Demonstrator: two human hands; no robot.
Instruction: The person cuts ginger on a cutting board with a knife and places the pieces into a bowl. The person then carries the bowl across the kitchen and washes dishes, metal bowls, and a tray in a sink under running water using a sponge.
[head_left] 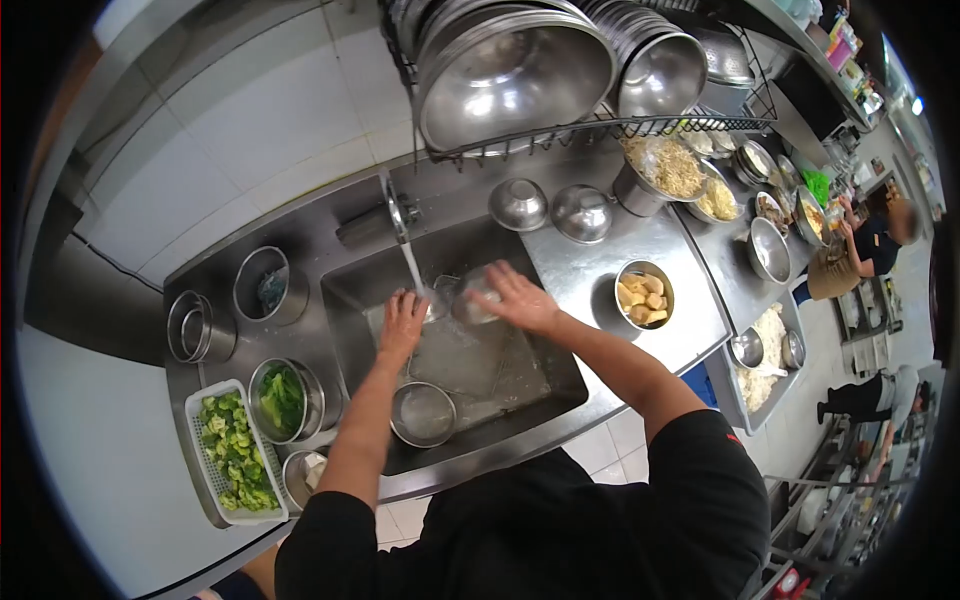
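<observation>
Water runs from the tap (400,225) into the steel sink (560,375). Beside the stream is my left hand (403,325), its fingers slightly apart and nothing clearly held in them. My right hand (520,300) is on a small metal bowl (472,298) to the right of the stream, gripping its side; both are blurred by motion. Lower in the sink, a round metal strainer or bowl (423,414) sits near the front wall. Wire mesh or a rack shows faintly under the water between my forearms.
Left of the sink stand a basket of broccoli (193,425), a pot of green leaves (282,400) and other pots. On the right are a pot of yellow pieces (643,298) and upturned bowls (583,213). A bowl rack (590,128) hangs above. Two people (868,250) are farther right.
</observation>
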